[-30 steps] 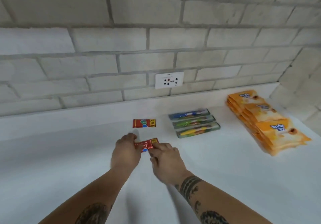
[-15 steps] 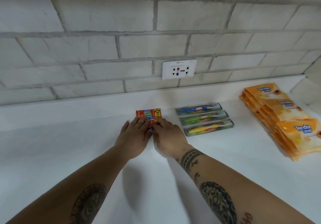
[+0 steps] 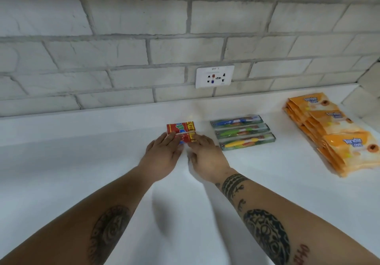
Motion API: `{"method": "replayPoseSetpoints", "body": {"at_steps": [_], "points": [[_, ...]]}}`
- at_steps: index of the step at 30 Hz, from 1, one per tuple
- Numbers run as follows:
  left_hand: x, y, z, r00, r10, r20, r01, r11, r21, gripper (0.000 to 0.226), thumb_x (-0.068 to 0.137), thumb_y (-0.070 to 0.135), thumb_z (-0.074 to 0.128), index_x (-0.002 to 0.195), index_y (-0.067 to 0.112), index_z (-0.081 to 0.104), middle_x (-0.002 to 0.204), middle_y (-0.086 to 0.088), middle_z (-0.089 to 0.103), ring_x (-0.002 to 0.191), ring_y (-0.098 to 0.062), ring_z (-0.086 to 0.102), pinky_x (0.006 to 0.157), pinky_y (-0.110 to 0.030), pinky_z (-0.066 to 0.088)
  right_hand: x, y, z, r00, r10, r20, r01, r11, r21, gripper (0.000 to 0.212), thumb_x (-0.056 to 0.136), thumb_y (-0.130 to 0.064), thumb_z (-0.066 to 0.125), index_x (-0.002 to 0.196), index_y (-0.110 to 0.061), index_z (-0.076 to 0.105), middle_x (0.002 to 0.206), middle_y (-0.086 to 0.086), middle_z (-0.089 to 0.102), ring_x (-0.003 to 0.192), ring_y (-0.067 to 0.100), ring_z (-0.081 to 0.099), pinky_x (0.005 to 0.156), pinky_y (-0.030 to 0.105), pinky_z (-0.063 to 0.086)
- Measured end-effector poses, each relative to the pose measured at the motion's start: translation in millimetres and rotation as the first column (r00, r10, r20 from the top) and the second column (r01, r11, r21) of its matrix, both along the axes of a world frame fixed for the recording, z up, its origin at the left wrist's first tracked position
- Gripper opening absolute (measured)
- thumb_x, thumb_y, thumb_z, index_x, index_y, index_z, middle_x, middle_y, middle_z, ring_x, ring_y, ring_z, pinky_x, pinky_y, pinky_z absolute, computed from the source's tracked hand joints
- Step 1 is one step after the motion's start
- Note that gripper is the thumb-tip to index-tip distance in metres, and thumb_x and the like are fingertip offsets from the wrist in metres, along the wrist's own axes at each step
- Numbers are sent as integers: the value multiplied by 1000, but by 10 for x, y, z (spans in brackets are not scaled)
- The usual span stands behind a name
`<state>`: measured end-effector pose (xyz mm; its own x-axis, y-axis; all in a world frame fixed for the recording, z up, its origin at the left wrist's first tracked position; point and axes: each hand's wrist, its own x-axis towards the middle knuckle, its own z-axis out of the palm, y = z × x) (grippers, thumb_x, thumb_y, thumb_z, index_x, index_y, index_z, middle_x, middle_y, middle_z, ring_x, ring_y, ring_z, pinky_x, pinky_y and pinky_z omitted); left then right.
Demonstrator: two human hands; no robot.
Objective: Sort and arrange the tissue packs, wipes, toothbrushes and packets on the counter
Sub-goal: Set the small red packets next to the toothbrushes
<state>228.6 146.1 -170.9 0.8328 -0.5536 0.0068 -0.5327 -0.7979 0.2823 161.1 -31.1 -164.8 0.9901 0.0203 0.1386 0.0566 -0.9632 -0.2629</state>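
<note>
Two small red packets lie side by side on the white counter (image 3: 82, 172). The far packet (image 3: 181, 128) sits near the wall. The near packet (image 3: 186, 137) lies right against it, partly covered by my fingers. My left hand (image 3: 163, 157) rests flat, its straight fingers touching the near packet's left end. My right hand (image 3: 205, 155) touches its right end with its fingertips. Three boxed toothbrushes (image 3: 242, 133) lie in a row to the right. Orange wipe packs (image 3: 333, 135) are stacked in an overlapping line at the far right.
A grey brick wall (image 3: 123, 38) rises behind the counter, with a white power socket (image 3: 214, 76) above the packets. The wall turns a corner at the far right. The counter stretches bare to the left and toward me.
Both hands slid the near red packet away from me until it lay against the far packet. The fingers have eased back a little and more of the packet shows.
</note>
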Motion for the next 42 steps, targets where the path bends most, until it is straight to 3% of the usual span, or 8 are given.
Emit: {"method": "replayPoseSetpoints", "body": {"at_steps": [6, 11, 16, 22, 27, 32, 36, 42], "points": [[-748, 199, -20, 998, -41, -53, 44, 998, 48, 55, 96, 52, 32, 140, 27, 53, 158, -1, 41, 145, -24, 36, 115, -55, 31, -817, 268, 189, 961, -22, -275, 75, 980, 184, 37, 93, -44, 61, 126, -28, 65, 136, -5, 53, 127, 21, 45, 101, 44, 41], [-1219, 436, 5, 994, -49, -100, 49, 999, 3, 55, 106, 40, 37, 159, 32, 25, 171, -6, -2, 156, -27, 14, 125, -56, 13, -1439, 428, 146, 951, 40, -308, 30, 975, 220, 47, 92, -47, 63, 135, -27, 60, 141, -6, 49, 132, 18, 44, 112, 41, 34], [-1187, 515, 95, 984, 65, -167, -38, 987, 159, 63, 105, 54, 25, 162, 31, 11, 171, 2, 6, 157, -20, 6, 125, -56, 9, -1727, 441, 198, 934, 58, -352, 15, 979, 202, 55, 93, -48, 55, 142, -23, 52, 148, -5, 44, 138, 19, 39, 118, 40, 31], [-1334, 249, 101, 975, 131, -179, -128, 991, 32, 57, 99, 54, 38, 151, 32, 42, 162, 1, 35, 149, -24, 30, 120, -53, 26, -1913, 425, 335, 901, 103, -422, -19, 980, 198, 48, 88, -58, 61, 125, -28, 65, 132, -6, 53, 130, 20, 38, 108, 45, 36], [-1717, 394, -6, 969, 53, -241, -46, 998, 38, 49, 100, 42, 47, 148, 37, 45, 168, 7, 21, 156, -20, 9, 125, -56, 4, -2250, 522, 409, 828, 244, -504, -224, 969, 103, 80, 65, -69, 78, 133, -33, 58, 124, -8, 47, 117, 16, 32, 100, 42, 30], [-2037, 555, 110, 948, 48, -313, -61, 998, -33, 40, 100, 31, 50, 139, 34, 57, 166, 7, 26, 156, -15, 12, 125, -51, 5, -2380, 554, 356, 868, 170, -466, -123, 984, 131, 19, 80, -43, 75, 93, -31, 65, 109, -6, 51, 111, 18, 38, 90, 40, 40], [-2325, 643, 227, 928, 13, -374, -38, 998, -57, 26, 89, 50, 58, 111, 41, 71, 159, 11, 38, 151, -11, 24, 123, -55, 7, -2424, 501, 370, 872, 155, -465, -49, 972, 232, 7, 89, -31, 64, 89, -23, 66, 103, 1, 63, 104, 21, 52, 89, 38, 52], [-2475, 496, 391, 847, 188, -497, -407, 830, -381, 18, 87, 42, 71, 82, 24, 68, 83, 1, 75, 75, -12, 67, 84, -43, 56, -2308, 329, 576, 929, 120, -349, 46, 901, 432, 14, 92, -21, 66, 104, -22, 60, 99, 2, 68, 85, 21, 66, 69, 31, 54]]}}
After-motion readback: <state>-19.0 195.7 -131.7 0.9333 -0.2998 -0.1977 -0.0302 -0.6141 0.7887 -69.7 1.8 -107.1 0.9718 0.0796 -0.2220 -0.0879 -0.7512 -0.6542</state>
